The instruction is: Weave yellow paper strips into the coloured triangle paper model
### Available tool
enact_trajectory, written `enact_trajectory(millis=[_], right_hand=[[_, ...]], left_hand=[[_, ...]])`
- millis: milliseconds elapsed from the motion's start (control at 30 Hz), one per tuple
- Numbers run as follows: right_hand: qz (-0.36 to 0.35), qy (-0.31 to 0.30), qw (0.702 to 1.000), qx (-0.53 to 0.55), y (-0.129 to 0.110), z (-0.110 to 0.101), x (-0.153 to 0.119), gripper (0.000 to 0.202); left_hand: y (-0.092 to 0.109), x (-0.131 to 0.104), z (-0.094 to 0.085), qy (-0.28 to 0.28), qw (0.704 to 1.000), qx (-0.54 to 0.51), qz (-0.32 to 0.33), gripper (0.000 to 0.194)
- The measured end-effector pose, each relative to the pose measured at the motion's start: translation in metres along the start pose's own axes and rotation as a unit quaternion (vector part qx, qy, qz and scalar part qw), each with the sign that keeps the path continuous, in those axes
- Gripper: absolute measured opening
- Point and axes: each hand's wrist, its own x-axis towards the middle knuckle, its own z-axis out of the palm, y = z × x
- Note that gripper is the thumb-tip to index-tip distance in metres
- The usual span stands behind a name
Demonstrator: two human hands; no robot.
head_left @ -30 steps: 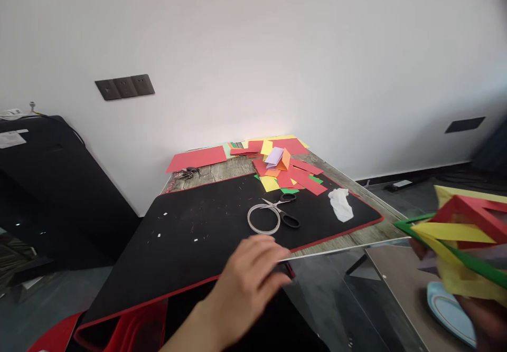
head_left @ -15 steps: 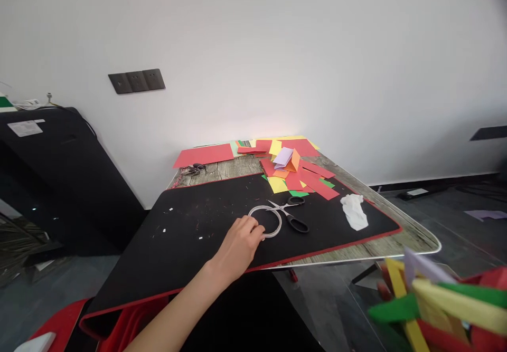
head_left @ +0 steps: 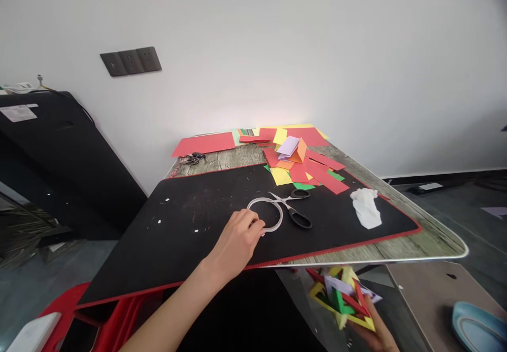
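My left hand (head_left: pixel 240 236) rests on the black desk mat (head_left: pixel 178 246), its fingers closed on the near-left edge of a thin white ring that looks like a roll of tape (head_left: pixel 280 219). Black-handled scissors (head_left: pixel 295 215) lie spread, their blades across the ring's far-right side. Beyond the table's front edge, low on the right, my right hand (head_left: pixel 378 328) grips a multicoloured folded-paper model (head_left: pixel 344 294) in red, yellow, green and lilac. Its fingers are partly hidden behind the paper.
Coloured paper pieces (head_left: pixel 317 175) are heaped on the table's far side, beside a red sheet (head_left: pixel 206 143) and binder clips (head_left: pixel 192 158). A crumpled white tissue (head_left: pixel 366 208) lies at the mat's right. A blue dish (head_left: pixel 477 323) is low at right; a black cabinet (head_left: pixel 59 157) stands left.
My right hand has brought the paper model leftward from the far right to the table's front edge. The view has shifted slightly. My left hand stays on the ring.
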Motion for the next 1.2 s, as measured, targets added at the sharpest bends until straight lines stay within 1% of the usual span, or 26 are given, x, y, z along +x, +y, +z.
enact_trajectory(millis=[67,133,233,300,333,400,533,600,667,733,800,833,900,1000,1100,1200], right_hand=[[0.033,0.018,0.999,0.0,0.016,0.008,0.021,0.03],[0.05,0.028,0.998,0.001,0.032,0.011,0.032,0.03],[0.048,0.045,0.998,0.004,0.046,0.006,0.034,0.032],[0.033,0.055,0.998,0.007,0.043,0.001,0.031,0.032],[0.021,0.058,0.998,0.01,0.037,-0.001,0.03,0.033],[-0.012,0.059,0.998,0.022,0.018,-0.006,0.026,0.033],[-0.086,0.047,0.994,0.047,-0.034,-0.016,0.016,0.034],[-0.108,0.049,0.992,0.053,-0.059,-0.023,0.01,0.038],[-0.126,0.061,0.989,0.057,-0.08,-0.029,0.006,0.035],[-0.136,0.076,0.986,0.059,-0.093,-0.033,0.004,0.026],[-0.131,0.087,0.986,0.054,-0.095,-0.033,0.005,0.02],[-0.122,0.09,0.987,0.049,-0.091,-0.031,0.007,0.021],[-0.09,0.089,0.991,0.033,-0.073,-0.024,0.013,0.027],[-0.013,0.074,0.997,-0.001,-0.027,-0.007,0.024,0.031],[0.067,0.062,0.995,-0.042,0.023,0.009,0.034,0.033],[0.112,0.055,0.989,-0.079,0.058,0.023,0.042,0.034]], left_hand=[[0.001,0.0,-0.001,0.002,1.0,-0.011,0.0,0.011],[0.001,0.0,-0.001,0.004,1.0,-0.02,-0.001,0.012],[0.001,0.001,-0.001,0.008,1.0,-0.029,-0.003,0.013],[0.0,0.001,-0.001,0.011,0.999,-0.033,-0.002,0.013],[0.0,0.002,-0.001,0.014,0.999,-0.034,-0.001,0.013],[0.0,0.003,-0.001,0.019,0.999,-0.035,0.003,0.014],[0.0,0.005,-0.004,0.053,0.998,-0.025,0.017,0.018],[0.002,0.005,-0.007,0.079,0.996,-0.016,0.03,0.023],[0.003,0.004,-0.008,0.088,0.995,-0.012,0.042,0.026],[0.004,0.003,-0.009,0.078,0.996,-0.014,0.046,0.025],[0.004,0.002,-0.008,0.061,0.997,-0.02,0.038,0.024],[0.003,0.002,-0.008,0.053,0.998,-0.023,0.035,0.023],[0.002,0.002,-0.006,0.04,0.998,-0.027,0.032,0.023],[0.002,0.003,-0.005,0.028,0.999,-0.027,0.036,0.02],[0.004,0.005,-0.005,0.018,0.999,-0.023,0.036,0.018],[0.006,0.006,-0.007,0.008,0.999,-0.022,0.027,0.017]])
